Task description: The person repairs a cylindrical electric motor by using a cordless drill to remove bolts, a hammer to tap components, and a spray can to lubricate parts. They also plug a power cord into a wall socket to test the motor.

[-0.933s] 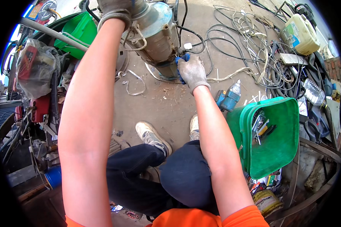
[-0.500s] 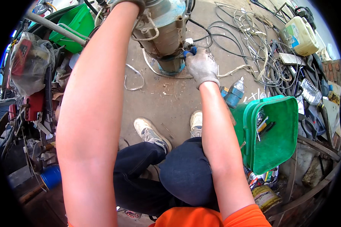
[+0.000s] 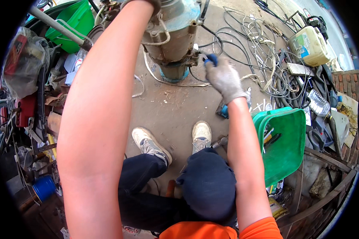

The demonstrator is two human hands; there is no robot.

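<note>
My left hand point(image 3: 143, 4), in a dark glove at the top edge, reaches the top of an upright, grimy metal cylindrical machine point(image 3: 169, 42) with light blue paint, a hose and a rusty band; its fingers are hidden. My right hand point(image 3: 223, 77), in a grey glove with blue fingertips, is curled just right of the machine's lower fitting point(image 3: 191, 59); what its fingers hold is too small to make out. A teal power tool point(image 3: 222, 110) lies behind my right wrist.
Tangled cables point(image 3: 267, 71) spread rightward toward a plastic jerrycan point(image 3: 309, 46). A green bucket point(image 3: 293, 151) holding tools is beside my right arm. Another green bucket point(image 3: 70, 36), a metal pole point(image 3: 56, 24) and piled scrap flank my left arm. My shoes point(image 3: 201, 133) rest on the floor.
My right hand has moved right, away from the machine's fitting. My left arm has shifted slightly right in the picture, with the left hand higher at the top edge.
</note>
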